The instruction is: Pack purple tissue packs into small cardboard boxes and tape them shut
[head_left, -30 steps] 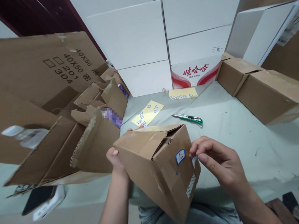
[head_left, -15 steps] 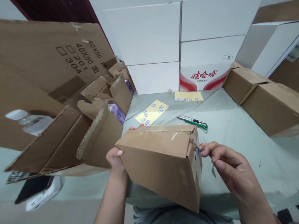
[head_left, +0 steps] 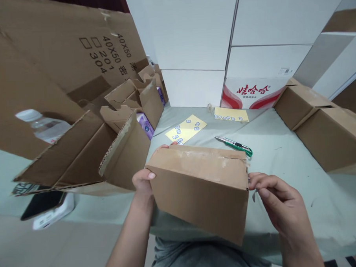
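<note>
A closed brown cardboard box point(head_left: 198, 195) is held at a tilt over the near edge of the table, with clear tape along its top flap. My left hand point(head_left: 144, 181) grips its left end, thumb on the near face and fingertips over the far edge. At the right end, my right hand point(head_left: 275, 192) has its index finger against the box's edge. Thumb and fingers there are pinched on a small greyish scrap point(head_left: 254, 195). The box's right end face is turned out of sight. Just behind the box lies a green utility knife point(head_left: 235, 145), its blade pointing left.
Yellow sheets with small blue-outlined stickers point(head_left: 186, 129) point(head_left: 231, 114) lie on the cloth. Open cartons point(head_left: 120, 155) with purple packs stand left, near a plastic bottle point(head_left: 44, 125) and a phone point(head_left: 42, 204). White boxes point(head_left: 191, 30) line the back; brown boxes point(head_left: 328, 138) stand right.
The box has turned so its right end face, with a blue-marked sticker, no longer shows. My right hand stays at that end, its index finger now partly behind the edge. The view has shifted slightly.
</note>
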`<state>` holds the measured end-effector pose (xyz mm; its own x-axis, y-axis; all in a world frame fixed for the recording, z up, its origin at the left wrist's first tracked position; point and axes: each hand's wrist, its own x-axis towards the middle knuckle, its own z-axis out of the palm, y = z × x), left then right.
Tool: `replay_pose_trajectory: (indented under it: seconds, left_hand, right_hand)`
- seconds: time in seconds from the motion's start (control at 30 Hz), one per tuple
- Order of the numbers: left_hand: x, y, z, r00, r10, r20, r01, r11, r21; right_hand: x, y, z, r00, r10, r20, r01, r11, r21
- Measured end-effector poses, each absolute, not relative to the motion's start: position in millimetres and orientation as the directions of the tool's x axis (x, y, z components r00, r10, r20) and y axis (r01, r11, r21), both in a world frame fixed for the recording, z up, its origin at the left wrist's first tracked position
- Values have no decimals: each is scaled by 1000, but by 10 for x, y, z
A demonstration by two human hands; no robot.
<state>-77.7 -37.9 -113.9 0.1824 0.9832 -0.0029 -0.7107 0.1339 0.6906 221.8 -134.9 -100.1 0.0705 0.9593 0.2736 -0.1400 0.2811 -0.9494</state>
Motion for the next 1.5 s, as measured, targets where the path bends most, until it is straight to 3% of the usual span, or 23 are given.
replay_pose_trajectory:
  seconds: [0.2,0.33,0.43,0.67,0.87,1.1,1.2,1.3,1.4,1.5]
  left_hand:
    - [-747,-372,-1092,100,992,-76,-727,124,675]
    - [-713,-389,-1032,63,994,-90,-730,107,675]
    - [-695,-406,-1001,49,994,-93,-723,100,684]
    - [-715,-404,-1001,15,996,-87,-695,73,715]
    - [-693,-398,-966,17,998,-63,-690,57,721]
    - [-736,-430,-1004,-2,998,-67,-671,48,740]
    - [-756,-470,-977,28,1000,-7,-657,23,753]
    - [-691,-532,-886,26,990,137,-624,-91,776]
    - [-577,-583,-794,-18,973,228,-573,-197,795]
    - [-510,-606,-757,-51,976,213,-571,-204,795]
  right_hand:
    - [2309,-1345,-852,115,943,312,-348,333,-877]
    - [2315,-1305,-935,265,923,279,-106,315,-943]
    - [2231,-1262,-1012,187,954,232,-33,242,-970]
    - [2064,-1215,-940,191,936,295,131,274,-953]
    - [1990,-1260,-955,267,907,326,160,292,-943]
    - [2018,-1296,-1062,199,909,367,175,335,-926]
    - [2137,-1292,-1055,198,878,436,153,411,-899]
    - [2246,-1350,-996,94,865,493,175,473,-863]
    - [2258,-1450,-950,46,836,547,332,503,-798]
    - [2204,-1515,-970,62,796,602,474,507,-720]
